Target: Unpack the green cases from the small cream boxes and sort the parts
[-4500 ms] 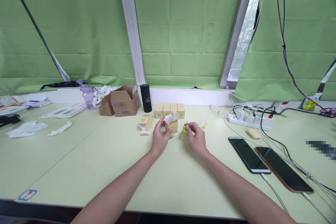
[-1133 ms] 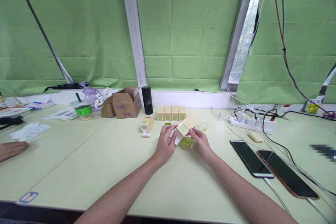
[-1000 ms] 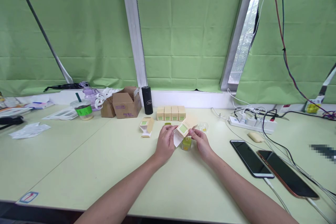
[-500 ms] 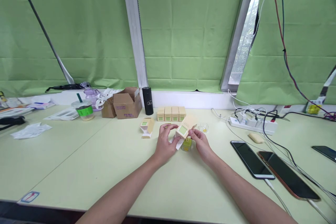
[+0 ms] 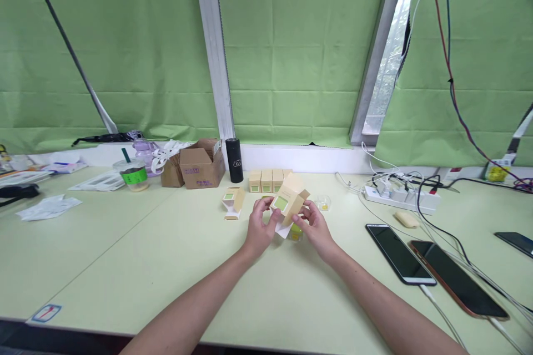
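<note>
Okay, pinching a tilted, boxy tan cardboard carton (image 5: 288,201) with left hand (image 5: 260,227) and right hand (image 5: 316,229) fingertips, nearer than the square tan cardboard boxes (image 5: 266,182); ideally squeezing lightly, not squashing it.

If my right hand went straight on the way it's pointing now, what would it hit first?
Most likely the open, green-labelled tan cardboard carton, which your right hand touches now. Beyond that, the row of small tan cardboard boxes seems next, though depth is unclear.
</note>
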Demonstrator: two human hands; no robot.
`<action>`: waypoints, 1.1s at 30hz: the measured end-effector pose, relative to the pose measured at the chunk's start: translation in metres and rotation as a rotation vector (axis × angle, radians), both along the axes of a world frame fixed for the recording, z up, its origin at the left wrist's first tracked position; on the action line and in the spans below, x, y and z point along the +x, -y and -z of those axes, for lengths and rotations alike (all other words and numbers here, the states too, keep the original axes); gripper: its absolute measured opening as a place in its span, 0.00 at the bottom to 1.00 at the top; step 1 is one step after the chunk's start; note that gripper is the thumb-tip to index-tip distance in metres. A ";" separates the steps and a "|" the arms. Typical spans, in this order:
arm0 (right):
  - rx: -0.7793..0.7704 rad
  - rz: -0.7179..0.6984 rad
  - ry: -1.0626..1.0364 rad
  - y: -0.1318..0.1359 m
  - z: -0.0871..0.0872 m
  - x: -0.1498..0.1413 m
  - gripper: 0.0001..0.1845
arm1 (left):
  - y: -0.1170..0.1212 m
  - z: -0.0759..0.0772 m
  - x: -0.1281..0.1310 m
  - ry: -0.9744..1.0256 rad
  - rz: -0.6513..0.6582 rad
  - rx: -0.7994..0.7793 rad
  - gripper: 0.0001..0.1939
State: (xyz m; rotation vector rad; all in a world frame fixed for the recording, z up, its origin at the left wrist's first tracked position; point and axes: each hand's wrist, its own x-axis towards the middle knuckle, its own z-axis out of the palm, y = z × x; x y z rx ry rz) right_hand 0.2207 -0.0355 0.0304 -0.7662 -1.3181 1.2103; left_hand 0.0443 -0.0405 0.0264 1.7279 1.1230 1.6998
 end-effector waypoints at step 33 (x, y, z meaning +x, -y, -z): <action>0.022 0.199 -0.020 -0.011 0.006 0.002 0.20 | 0.014 -0.018 -0.001 -0.044 0.090 0.195 0.08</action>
